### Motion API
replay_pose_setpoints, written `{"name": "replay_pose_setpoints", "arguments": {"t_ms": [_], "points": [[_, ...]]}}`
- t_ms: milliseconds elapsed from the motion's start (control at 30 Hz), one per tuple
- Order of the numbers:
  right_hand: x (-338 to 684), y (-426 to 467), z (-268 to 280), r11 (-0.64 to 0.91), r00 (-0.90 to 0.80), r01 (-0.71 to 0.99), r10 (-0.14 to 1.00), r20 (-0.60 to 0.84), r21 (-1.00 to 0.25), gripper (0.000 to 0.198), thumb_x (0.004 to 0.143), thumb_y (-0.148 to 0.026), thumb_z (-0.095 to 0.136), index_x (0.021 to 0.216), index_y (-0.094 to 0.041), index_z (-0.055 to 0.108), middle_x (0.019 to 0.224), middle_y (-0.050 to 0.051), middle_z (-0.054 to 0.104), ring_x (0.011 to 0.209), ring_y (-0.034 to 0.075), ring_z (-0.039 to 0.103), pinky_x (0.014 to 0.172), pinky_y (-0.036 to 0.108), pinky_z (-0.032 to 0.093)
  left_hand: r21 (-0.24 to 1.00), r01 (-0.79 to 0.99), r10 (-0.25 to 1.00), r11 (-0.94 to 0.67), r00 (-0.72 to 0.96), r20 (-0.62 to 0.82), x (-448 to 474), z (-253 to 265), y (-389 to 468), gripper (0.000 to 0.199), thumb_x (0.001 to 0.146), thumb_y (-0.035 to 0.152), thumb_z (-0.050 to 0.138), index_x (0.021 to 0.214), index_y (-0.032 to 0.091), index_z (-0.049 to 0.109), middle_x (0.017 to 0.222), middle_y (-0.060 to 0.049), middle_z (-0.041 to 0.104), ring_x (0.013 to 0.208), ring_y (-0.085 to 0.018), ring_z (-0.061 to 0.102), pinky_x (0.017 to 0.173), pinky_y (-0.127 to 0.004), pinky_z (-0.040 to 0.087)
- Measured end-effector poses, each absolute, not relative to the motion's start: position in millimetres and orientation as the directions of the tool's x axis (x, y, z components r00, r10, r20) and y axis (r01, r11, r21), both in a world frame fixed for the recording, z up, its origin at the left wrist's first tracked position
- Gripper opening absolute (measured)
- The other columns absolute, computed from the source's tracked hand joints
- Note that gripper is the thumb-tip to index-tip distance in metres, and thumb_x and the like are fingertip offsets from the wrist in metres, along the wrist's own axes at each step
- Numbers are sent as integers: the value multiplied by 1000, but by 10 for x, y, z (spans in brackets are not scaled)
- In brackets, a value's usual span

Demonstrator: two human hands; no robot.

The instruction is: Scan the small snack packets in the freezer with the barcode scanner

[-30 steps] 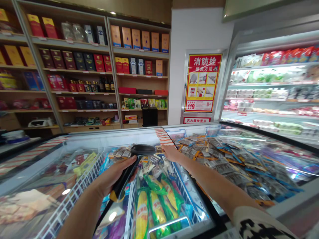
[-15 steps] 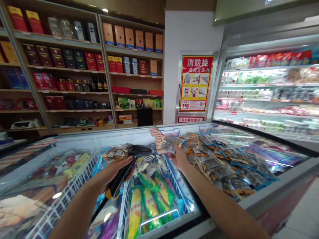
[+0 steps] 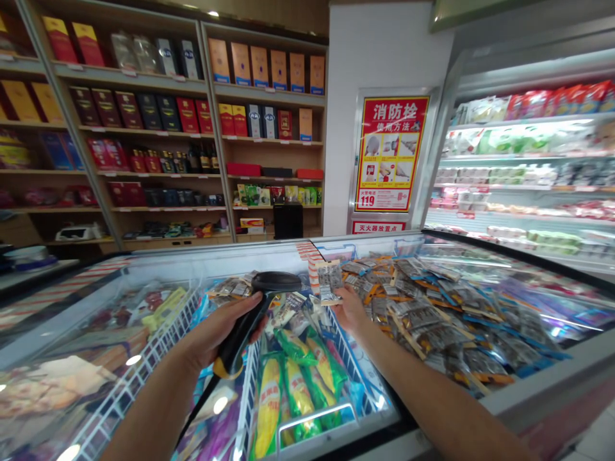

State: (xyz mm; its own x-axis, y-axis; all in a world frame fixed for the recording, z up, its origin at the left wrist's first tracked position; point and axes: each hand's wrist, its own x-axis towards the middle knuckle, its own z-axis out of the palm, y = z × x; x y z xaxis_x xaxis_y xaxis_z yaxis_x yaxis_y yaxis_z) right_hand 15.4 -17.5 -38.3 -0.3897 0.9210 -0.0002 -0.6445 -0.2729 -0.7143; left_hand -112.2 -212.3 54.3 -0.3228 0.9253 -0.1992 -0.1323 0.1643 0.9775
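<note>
My left hand (image 3: pixel 225 330) is wrapped round the handle of a black barcode scanner (image 3: pixel 276 282), its head pointing right and its cord hanging down. In my right hand (image 3: pixel 352 310) is a small clear-and-silver snack packet (image 3: pixel 330 278), pinched at its lower right edge and standing roughly upright. The packet is just right of the scanner head, with a gap between them. Both hands are above the glass-topped freezer. Right of my right hand lies a heap of similar packets (image 3: pixel 418 314) with orange and blue edges.
White wire baskets (image 3: pixel 361 384) inside the freezer hold corn packs (image 3: pixel 269 400) in green-and-yellow wrapping. The freezer's metal edge (image 3: pixel 542 384) runs along the right. Behind are shelves of boxes (image 3: pixel 259 64), a red fire-hydrant sign (image 3: pixel 391 153) and a lit refrigerated display (image 3: pixel 528 160).
The packet in my right hand has been turned more upright and now faces the scanner head. The view has shifted slightly left; my left hand keeps hold of the scanner.
</note>
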Motion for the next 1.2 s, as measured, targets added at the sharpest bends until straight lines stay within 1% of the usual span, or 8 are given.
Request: {"name": "replay_pose_setpoints", "arguments": {"t_ms": [167,400,533,633,800,967,1200], "points": [[162,-151,-401,-225,-353,-660,935,31,-717,21,50,-11,51,65,-21,41,55,-6,57,56,14,58,53,27,46,961,-234,928,149,-302,-217,-1146,542,-2122,24,70,35,51,71,11,56,58,-6,57,45,-11,49,40,-20,39],[164,-119,-412,-206,-341,-648,939,38,-734,24,50,-13,53,68,-22,41,54,-6,55,56,15,58,51,28,45,959,-240,931,148,-294,-217,-1133,552,-2124,24,72,35,50,71,11,57,58,-6,57,45,-11,50,40,-21,40],[173,-118,-403,-201,-326,-659,945,34,-725,25,49,-14,53,70,-22,40,56,-6,55,60,14,58,54,27,45,953,-251,925,168,-294,-240,-1144,553,-2121,24,71,35,50,69,12,56,57,-6,56,45,-10,49,39,-20,40],[183,-117,-398,-192,-315,-660,948,35,-727,25,50,-14,52,70,-22,39,57,-7,55,62,13,58,57,26,46,944,-274,931,184,-259,-256,-1175,537,-2109,26,71,37,50,70,12,55,57,-6,56,45,-10,49,39,-19,40],[187,-111,-401,-189,-301,-663,953,27,-724,24,50,-13,52,68,-22,39,54,-9,53,55,10,56,57,24,45,929,-337,953,150,-200,-227,-1223,502,-2089,28,73,38,47,73,11,55,56,-6,56,43,-10,49,41,-20,40],[181,-109,-404,-174,-287,-669,957,36,-723,24,52,-12,53,68,-22,39,54,-9,53,56,9,55,58,24,45,902,-411,970,130,-137,-202,-1235,508,-2100,31,74,39,45,74,10,55,55,-6,55,44,-10,48,41,-20,39],[195,-121,-379,-161,-265,-691,963,41,-704,24,51,-10,55,68,-20,40,55,-9,54,54,9,55,55,24,45,900,-419,958,115,-191,-212,-1220,515,-2096,27,76,33,43,73,9,55,56,-8,55,44,-11,48,40,-21,40]]}}
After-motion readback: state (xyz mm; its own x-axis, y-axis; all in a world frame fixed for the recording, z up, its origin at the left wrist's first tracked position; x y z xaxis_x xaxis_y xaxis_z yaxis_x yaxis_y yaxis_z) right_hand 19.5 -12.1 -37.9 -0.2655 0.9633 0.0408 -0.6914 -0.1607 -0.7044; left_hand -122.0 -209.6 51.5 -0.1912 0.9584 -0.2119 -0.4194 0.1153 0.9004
